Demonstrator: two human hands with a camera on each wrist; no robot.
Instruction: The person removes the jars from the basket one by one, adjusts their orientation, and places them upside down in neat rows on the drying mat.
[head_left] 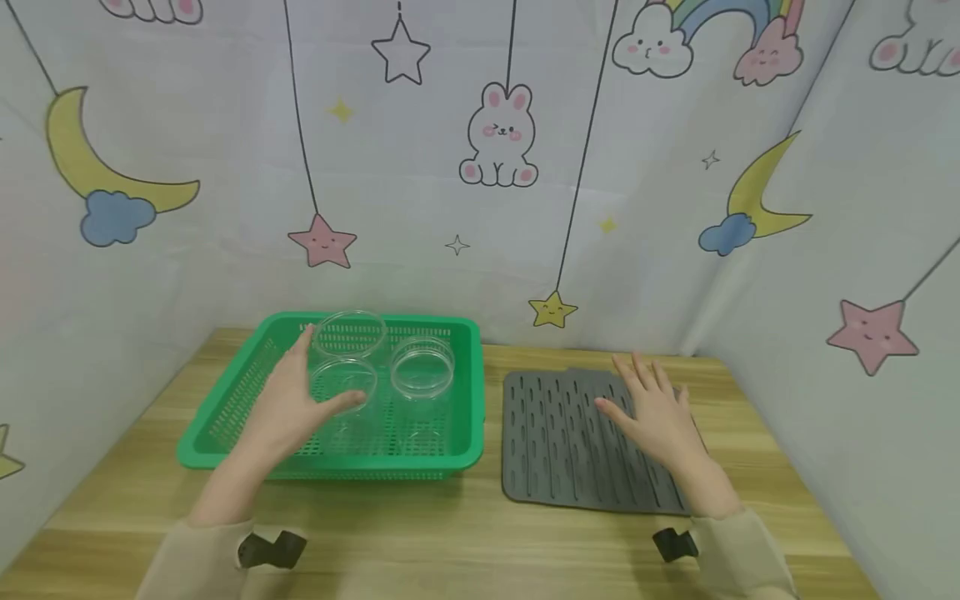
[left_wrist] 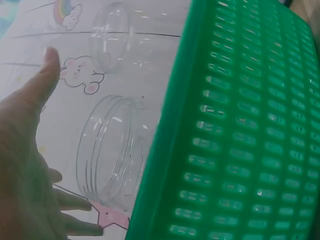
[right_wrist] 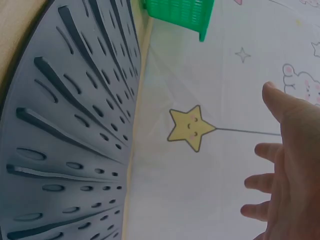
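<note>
Evidently, room between the basket and the mat was narrow: only a thin strip of wooden surface ran between the right rim of one green basket and the left edge of one grey mat. A broader band of wood lay in front of both, and the basket's back rim came near the printed cloth. At the mat's far side, a wedge of wood reached to the surface's right edge. Inside the basket stood at least two clear containers, one at the right and another at the left; two round rims showed at the left, though whether they belonged to one piece or two could not be told. Two grips were in view. The left grip hung over the basket, spread, thumb well apart from the fingers, around the left container and holding nothing; whether a fingertip touched it was unclear. The right grip was spread over the mat's right half, likewise holding nothing. Two pale sleeves showed, with two dark devices at the wrists.
</note>
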